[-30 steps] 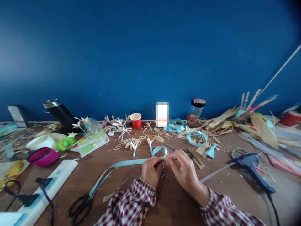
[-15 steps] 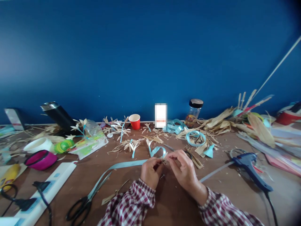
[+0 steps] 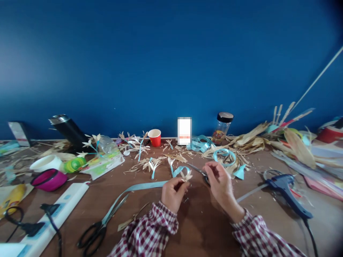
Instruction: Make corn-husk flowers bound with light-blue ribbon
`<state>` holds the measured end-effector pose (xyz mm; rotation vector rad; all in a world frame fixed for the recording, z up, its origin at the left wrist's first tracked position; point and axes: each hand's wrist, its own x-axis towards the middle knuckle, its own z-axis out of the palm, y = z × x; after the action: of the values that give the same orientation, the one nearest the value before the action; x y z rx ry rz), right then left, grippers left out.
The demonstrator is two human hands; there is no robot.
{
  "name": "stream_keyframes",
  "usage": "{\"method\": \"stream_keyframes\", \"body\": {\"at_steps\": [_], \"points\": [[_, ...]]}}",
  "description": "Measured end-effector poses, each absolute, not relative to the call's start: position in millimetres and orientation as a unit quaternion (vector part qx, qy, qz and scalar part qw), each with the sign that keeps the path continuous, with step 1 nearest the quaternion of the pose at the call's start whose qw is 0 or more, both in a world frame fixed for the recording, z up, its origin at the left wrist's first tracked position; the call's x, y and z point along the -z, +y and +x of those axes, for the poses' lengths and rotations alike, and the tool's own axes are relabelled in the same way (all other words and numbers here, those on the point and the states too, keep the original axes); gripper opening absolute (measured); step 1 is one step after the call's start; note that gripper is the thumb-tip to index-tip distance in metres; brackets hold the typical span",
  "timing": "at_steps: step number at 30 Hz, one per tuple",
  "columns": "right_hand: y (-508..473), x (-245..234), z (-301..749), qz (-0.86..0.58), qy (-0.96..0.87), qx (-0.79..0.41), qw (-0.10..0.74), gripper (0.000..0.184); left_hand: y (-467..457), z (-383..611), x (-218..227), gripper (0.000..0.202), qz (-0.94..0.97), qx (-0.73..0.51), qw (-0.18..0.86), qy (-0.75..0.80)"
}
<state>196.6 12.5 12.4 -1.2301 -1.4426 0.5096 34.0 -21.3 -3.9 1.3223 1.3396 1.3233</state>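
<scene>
My left hand (image 3: 174, 194) pinches a small pale husk flower (image 3: 186, 176), its petals spread above the fingertips. My right hand (image 3: 221, 187) is apart from the flower, fingers loosely curled with nothing visible in them. Its fingertips are beside the black handle of small scissors (image 3: 198, 169); whether they touch it I cannot tell. Behind the flower a loop of light blue ribbon (image 3: 180, 170) lies next to another husk flower (image 3: 170, 164). A flat strip of blue ribbon (image 3: 144, 186) runs left from my left hand to large black-handled scissors (image 3: 93, 233).
A blue glue gun (image 3: 289, 192) lies at right, a white power strip (image 3: 60, 210) at left. Along the wall stand a black flask (image 3: 68, 132), a red paper cup (image 3: 154, 138) and a black-lidded jar (image 3: 223, 126). Dry husks (image 3: 249, 137) and several finished flowers (image 3: 153, 166) litter the table.
My right hand has let go of the flower and moved right, towards the small scissors. My left hand keeps its pinch, and the flower's petals now show.
</scene>
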Motion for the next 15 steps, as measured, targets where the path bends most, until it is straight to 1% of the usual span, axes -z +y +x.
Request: {"method": "stream_keyframes", "body": {"at_steps": [3,6,8,10,15], "points": [[12,-9,197,-0.532,-0.683,-0.195,0.461,0.022,-18,33,1,0.022,0.38,-0.574,0.548,0.475],[9,-3,193,-0.537,-0.739,-0.149,0.378,0.032,-14,28,-3,0.027,0.236,-0.604,0.627,0.431],[7,0,191,-0.538,-0.761,-0.112,0.343,0.034,-11,24,-6,0.025,0.19,-0.613,0.653,0.403],[7,2,190,-0.538,-0.773,-0.092,0.322,0.031,-8,21,-7,0.021,0.167,-0.618,0.664,0.385],[6,2,191,-0.539,-0.787,-0.086,0.288,0.021,-4,16,-8,0.012,0.133,-0.623,0.661,0.395]]}}
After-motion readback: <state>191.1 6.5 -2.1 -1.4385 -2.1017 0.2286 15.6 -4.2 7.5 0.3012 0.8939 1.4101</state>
